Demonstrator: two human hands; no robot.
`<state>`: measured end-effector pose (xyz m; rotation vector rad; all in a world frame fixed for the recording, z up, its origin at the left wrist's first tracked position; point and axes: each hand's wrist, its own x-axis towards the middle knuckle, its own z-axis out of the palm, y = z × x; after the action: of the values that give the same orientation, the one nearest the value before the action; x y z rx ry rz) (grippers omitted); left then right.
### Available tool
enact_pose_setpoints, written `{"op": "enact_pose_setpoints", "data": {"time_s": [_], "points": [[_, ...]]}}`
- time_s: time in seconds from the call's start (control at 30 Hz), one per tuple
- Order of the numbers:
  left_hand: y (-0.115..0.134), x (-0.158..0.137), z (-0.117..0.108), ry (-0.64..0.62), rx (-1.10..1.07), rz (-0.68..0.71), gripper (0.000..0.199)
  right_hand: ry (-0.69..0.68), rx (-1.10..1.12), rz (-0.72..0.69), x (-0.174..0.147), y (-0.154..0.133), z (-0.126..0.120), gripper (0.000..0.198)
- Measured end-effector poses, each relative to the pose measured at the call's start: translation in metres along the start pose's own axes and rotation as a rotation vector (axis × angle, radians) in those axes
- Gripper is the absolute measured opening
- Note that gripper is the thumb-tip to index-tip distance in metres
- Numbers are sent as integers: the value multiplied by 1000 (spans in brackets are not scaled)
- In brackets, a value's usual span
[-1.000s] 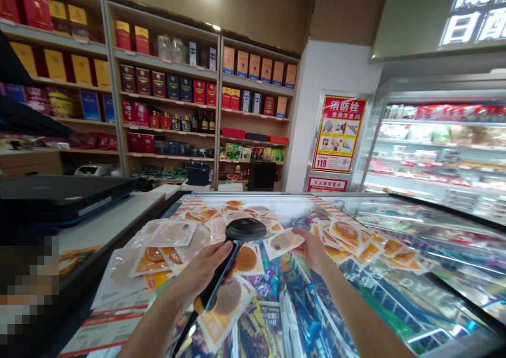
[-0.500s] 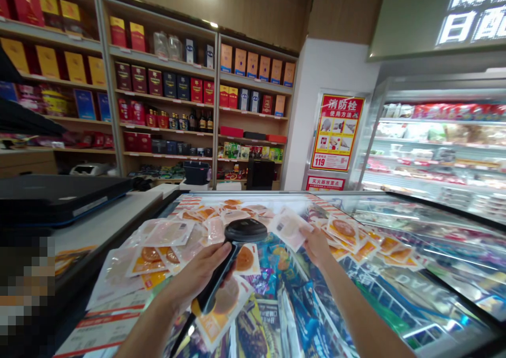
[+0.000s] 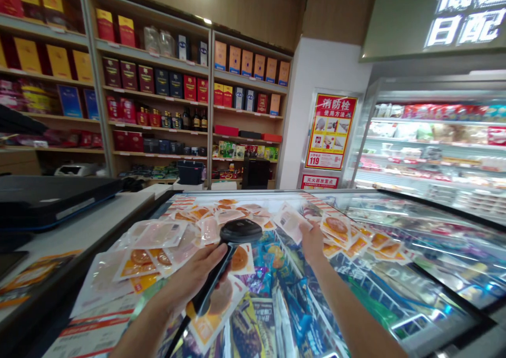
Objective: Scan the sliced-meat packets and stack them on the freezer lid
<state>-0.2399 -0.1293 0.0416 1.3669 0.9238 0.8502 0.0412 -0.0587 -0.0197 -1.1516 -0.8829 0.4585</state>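
My left hand (image 3: 201, 273) is wrapped round the handle of a black barcode scanner (image 3: 240, 230), whose head points away from me and whose cable trails down toward me. Pinched in my right hand (image 3: 312, 241) is a flat white food packet (image 3: 290, 222), its pale printed side facing up, to the right of the scanner head. Below the scanner lie clear packets with round orange-brown food, one of them (image 3: 242, 259) right beside its handle. More packets (image 3: 158, 235) are heaped left of my left hand, and another spread (image 3: 340, 229) lies right of my right hand.
The packets rest on the glass top of a chest freezer (image 3: 395, 294) with bagged goods inside. A black flat device (image 3: 51, 202) stands on the counter at left. Shelves of boxes (image 3: 158, 81) line the back; a lit refrigerated display (image 3: 430, 152) stands at right.
The whole view has shifted slightly, with the scene sliding left. Both hands keep their holds on the scanner and the white packet, which stays near the scanner head.
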Motion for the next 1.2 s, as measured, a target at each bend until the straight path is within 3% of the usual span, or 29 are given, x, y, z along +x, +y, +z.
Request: {"op": "enact_pose_setpoints", "data": {"time_s": [0.1,0.17,0.23,0.37,0.5,0.7,0.83,0.97,1.07,1.13,1.2], "points": [[0,1,1,34,9,-19,41,16,-492,-240,-2,-5,-12,14],[0,1,2,51,3,-10,40,-129,-850,-363,-9,-7,-21,22],[-1,2,3,56,0,1,39,-305,-1071,-423,-18,-7,-29,28],[-2,3,0,49,2,17,41,-530,-1223,-568,-34,-5,-37,38],[-3,4,-7,36,23,-1,42,-512,-1361,-527,-40,-8,-35,38],[0,-2,-10,91,-13,83,41,-475,-1435,-448,-44,-20,-40,36],[1,-4,-18,124,-31,59,43,-501,-1425,-424,-47,-18,-53,42],[-7,-1,-30,145,-1,52,43,-610,-1353,-315,-46,-24,-58,35],[-19,2,-33,224,12,57,45,-622,-1227,-282,-39,-34,-43,29],[-24,4,-32,263,-12,64,45,-539,-1087,-302,-32,-36,-21,33],[-27,4,-29,284,-50,78,43,-486,-939,-207,-22,-30,8,34]]}}
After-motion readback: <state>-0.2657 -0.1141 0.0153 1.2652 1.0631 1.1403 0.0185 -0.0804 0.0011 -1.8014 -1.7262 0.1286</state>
